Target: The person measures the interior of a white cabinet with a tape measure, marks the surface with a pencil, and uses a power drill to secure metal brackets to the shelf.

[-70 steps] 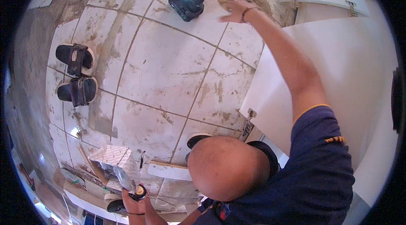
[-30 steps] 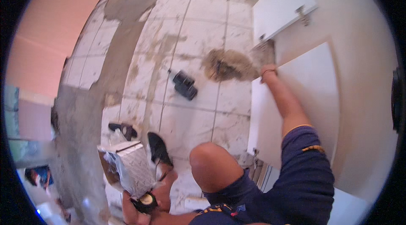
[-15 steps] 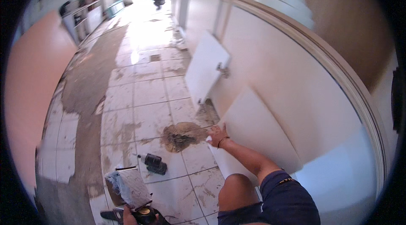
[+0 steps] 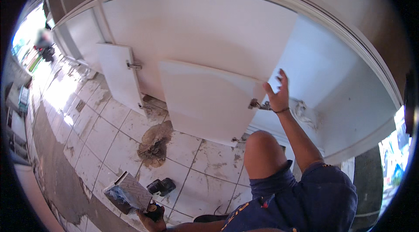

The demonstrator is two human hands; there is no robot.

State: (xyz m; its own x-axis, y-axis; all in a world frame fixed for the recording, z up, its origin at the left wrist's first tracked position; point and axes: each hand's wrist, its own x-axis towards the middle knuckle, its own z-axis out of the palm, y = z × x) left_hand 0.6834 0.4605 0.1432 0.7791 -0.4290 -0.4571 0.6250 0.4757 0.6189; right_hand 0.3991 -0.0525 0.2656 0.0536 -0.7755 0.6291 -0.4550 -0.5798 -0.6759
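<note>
My right hand is raised with its fingers spread, holding nothing. It is beside the hinge edge of a white cabinet door, which leans against the cabinet front. One metal hinge sits just below and left of that hand, and a lower hinge is near my knee. Low at the bottom, my left hand is wrapped round a black object with a round yellowish spot; its kind is unclear. An open cardboard box with clear plastic in it is right beside that hand.
A black cordless drill lies on the dirty tiles, close to a brown mound of dirt. Another white door with hinges leans further left. The open cabinet compartment is at the right. A motorbike stands far off.
The view has swung to the right. My right hand has left the door's far lower edge and come up to its hinge side, fingers apart. My left hand stays by the box.
</note>
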